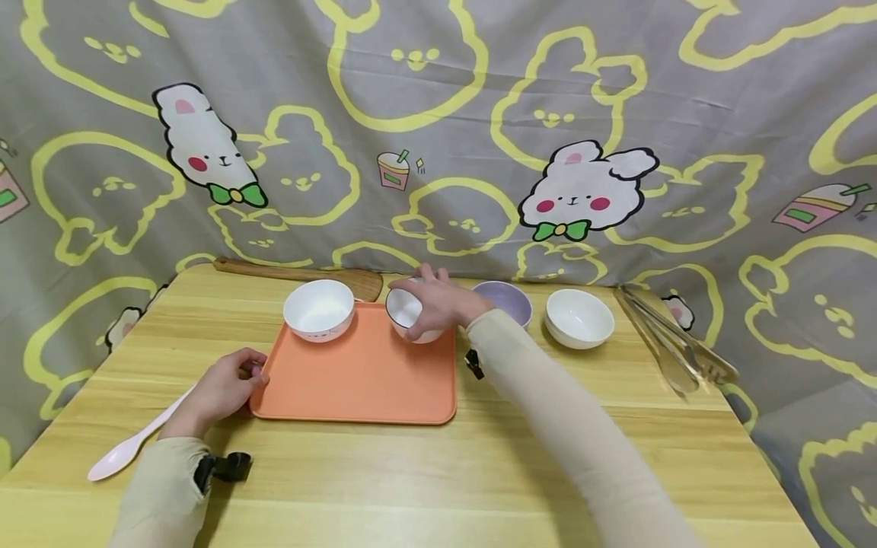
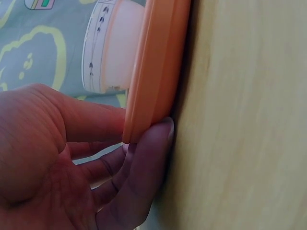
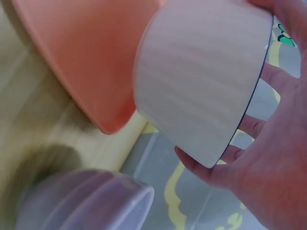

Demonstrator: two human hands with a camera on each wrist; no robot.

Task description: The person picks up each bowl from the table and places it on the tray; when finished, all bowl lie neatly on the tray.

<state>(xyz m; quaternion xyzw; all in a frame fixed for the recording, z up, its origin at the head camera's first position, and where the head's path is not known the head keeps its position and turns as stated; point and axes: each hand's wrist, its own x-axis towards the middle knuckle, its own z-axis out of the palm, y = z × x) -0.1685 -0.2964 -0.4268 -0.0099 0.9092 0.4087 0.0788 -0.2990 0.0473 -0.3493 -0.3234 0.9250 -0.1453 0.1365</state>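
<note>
My left hand [image 1: 226, 388] pinches the left edge of an orange tray [image 1: 356, 380]. The left wrist view shows thumb and fingers at the tray's rim [image 2: 156, 72], one on each side of it. With fingers spread across its dark-edged rim, my right hand [image 1: 441, 301] grips a white bowl [image 3: 201, 81] over the tray's back right corner. Another white bowl [image 1: 318, 308], with a small pattern on its outside, sits on the tray's back left corner. Just right of the gripped bowl stands a purple bowl [image 1: 510, 299], partly hidden by my right wrist.
Farther right is a plain white bowl [image 1: 579, 320], beside metal utensils [image 1: 674, 342] near the table's right edge. A wooden spatula [image 1: 294, 272] lies along the back, behind the tray. Left of the tray rests a pink spoon [image 1: 126, 450]. A patterned curtain [image 1: 438, 137] hangs behind the table.
</note>
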